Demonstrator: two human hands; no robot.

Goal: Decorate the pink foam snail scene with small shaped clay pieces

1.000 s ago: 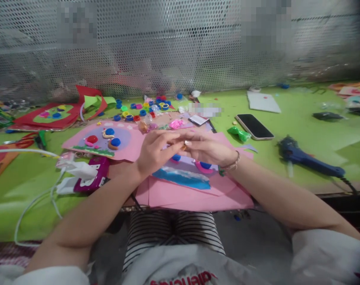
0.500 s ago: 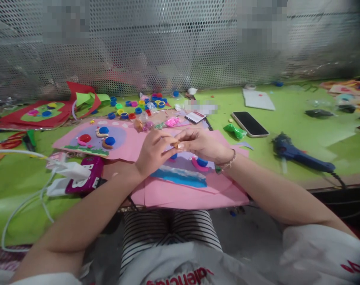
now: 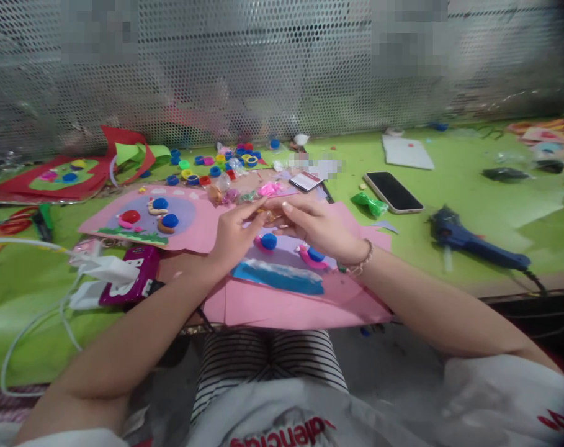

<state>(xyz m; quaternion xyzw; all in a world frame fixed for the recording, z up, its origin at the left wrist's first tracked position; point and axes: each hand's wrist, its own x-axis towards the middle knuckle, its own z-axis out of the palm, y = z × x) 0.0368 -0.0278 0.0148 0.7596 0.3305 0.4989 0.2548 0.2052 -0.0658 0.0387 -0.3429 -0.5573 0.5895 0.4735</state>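
Both hands meet above a pink paper sheet [image 3: 263, 307] that carries a blue strip with a white edge. A small, shiny orange-brown lump [image 3: 271, 215] shows between the fingers; its kind is hard to make out. My left hand [image 3: 232, 239] closes thumb and fingers on it from the left. Over its right side curl the fingers of my right hand [image 3: 321, 230], partly hiding it. Below the hands are a blue-and-pink snail figure [image 3: 268, 242] and a second snail figure [image 3: 315, 253].
A pink card with several snail figures [image 3: 89, 223] lies left. Small coloured rings [image 3: 192, 180] and wrapped lumps [image 3: 270, 189] are behind. To the right are a phone [image 3: 393, 192], a green wrapped lump [image 3: 370, 203] and a glue gun [image 3: 479, 242]. A purple power strip [image 3: 144, 254] with cables stands left.
My right hand has turned and its fingers now reach over the lump. The pinch has loosened, both hands sit slightly further back, and the left snail shows more fully.
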